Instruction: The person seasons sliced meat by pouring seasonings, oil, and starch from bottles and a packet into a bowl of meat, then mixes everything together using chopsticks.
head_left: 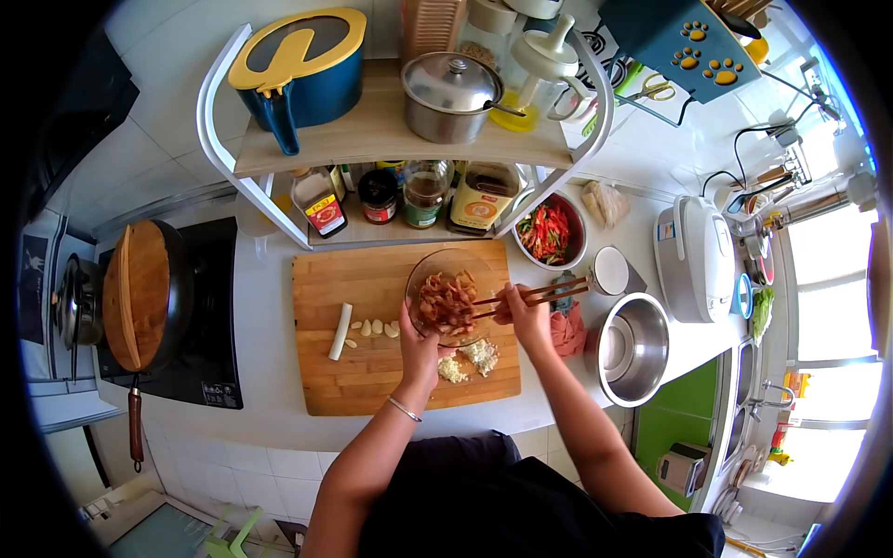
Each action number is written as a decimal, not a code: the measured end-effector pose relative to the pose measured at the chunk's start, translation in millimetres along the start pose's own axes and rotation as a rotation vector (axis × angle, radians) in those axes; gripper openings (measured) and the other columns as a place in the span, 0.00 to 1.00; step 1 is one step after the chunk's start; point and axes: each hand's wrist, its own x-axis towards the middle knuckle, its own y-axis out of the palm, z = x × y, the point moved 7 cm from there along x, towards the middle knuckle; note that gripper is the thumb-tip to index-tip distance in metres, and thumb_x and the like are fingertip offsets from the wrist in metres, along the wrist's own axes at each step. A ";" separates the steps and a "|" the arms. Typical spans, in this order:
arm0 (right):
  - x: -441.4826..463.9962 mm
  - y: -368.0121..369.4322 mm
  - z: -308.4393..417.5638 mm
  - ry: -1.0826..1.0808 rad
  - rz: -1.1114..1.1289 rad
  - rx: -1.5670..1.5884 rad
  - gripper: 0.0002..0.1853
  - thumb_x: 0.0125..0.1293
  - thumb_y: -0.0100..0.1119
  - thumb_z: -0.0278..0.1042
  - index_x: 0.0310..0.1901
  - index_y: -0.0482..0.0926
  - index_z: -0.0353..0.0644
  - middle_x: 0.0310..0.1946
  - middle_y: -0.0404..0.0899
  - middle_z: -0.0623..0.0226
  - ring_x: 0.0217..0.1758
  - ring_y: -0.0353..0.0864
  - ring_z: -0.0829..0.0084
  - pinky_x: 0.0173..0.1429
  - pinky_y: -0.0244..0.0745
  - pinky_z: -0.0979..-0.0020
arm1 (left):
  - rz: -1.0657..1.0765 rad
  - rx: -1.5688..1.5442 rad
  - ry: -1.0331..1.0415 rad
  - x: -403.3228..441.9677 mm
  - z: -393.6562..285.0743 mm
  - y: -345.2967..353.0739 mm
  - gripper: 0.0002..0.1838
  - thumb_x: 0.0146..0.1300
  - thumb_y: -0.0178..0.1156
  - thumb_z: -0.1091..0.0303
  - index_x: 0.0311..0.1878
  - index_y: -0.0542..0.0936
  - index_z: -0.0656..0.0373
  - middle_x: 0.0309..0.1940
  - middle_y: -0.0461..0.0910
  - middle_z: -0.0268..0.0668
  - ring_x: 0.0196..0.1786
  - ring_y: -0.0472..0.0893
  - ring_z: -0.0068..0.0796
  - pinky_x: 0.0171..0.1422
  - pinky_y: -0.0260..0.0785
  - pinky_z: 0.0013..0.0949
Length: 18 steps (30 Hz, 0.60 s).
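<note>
My left hand (419, 352) grips the near left side of a clear glass bowl (479, 268). Reddish-brown sliced meat (446, 299) fills part of it. In my right hand (526, 316) is a pair of wooden chopsticks (561, 291), their tips down in the meat. Under the bowl lies a wooden cutting board (326, 386). On its left part are a white scallion stalk (341, 332) and several peeled garlic cloves (377, 327). Two small heaps of pale chopped bits, one heap (453, 370) left of the other heap (483, 356), lie just right of my left wrist.
A bowl of sliced red and green peppers (549, 232) stands behind right, a steel basin (633, 349) at right. A lidded wok (149, 298) sits on the left stove. A shelf (372, 139) with a pot (448, 98) overhangs bottles (484, 197). The rice cooker (691, 256) is far right.
</note>
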 end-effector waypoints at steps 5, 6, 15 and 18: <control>-11.2 15.5 25.3 -0.115 -0.015 0.124 0.19 0.74 0.50 0.42 0.38 0.77 0.31 0.27 0.80 0.60 0.27 0.83 0.71 0.34 0.82 0.72 | 0.023 -0.026 -0.037 -0.3 1.9 -1.5 0.41 0.60 0.44 0.86 0.75 0.44 0.46 0.66 0.63 0.43 0.55 0.79 0.36 0.42 0.84 0.36; -11.9 22.3 36.0 -0.181 0.021 0.078 0.18 0.74 0.49 0.42 0.38 0.77 0.31 0.28 0.80 0.60 0.27 0.83 0.71 0.35 0.82 0.72 | 0.010 -0.014 -0.036 -0.5 -1.1 0.2 0.41 0.60 0.44 0.86 0.75 0.44 0.46 0.66 0.63 0.43 0.55 0.79 0.36 0.42 0.84 0.36; -9.6 46.1 51.9 -0.346 0.128 -0.342 0.14 0.70 0.56 0.38 0.32 0.76 0.35 0.23 0.74 0.58 0.28 0.77 0.62 0.33 0.70 0.64 | 0.017 -0.020 0.015 3.1 -1.6 0.7 0.41 0.60 0.42 0.87 0.75 0.45 0.47 0.66 0.64 0.41 0.58 0.77 0.38 0.43 0.84 0.37; -13.5 53.8 50.7 -0.428 0.266 -0.483 0.12 0.69 0.57 0.37 0.33 0.77 0.36 0.25 0.75 0.57 0.28 0.78 0.60 0.33 0.71 0.63 | 0.024 -0.017 0.010 1.6 -0.7 -0.4 0.39 0.62 0.41 0.86 0.75 0.46 0.47 0.68 0.62 0.40 0.60 0.76 0.41 0.42 0.85 0.37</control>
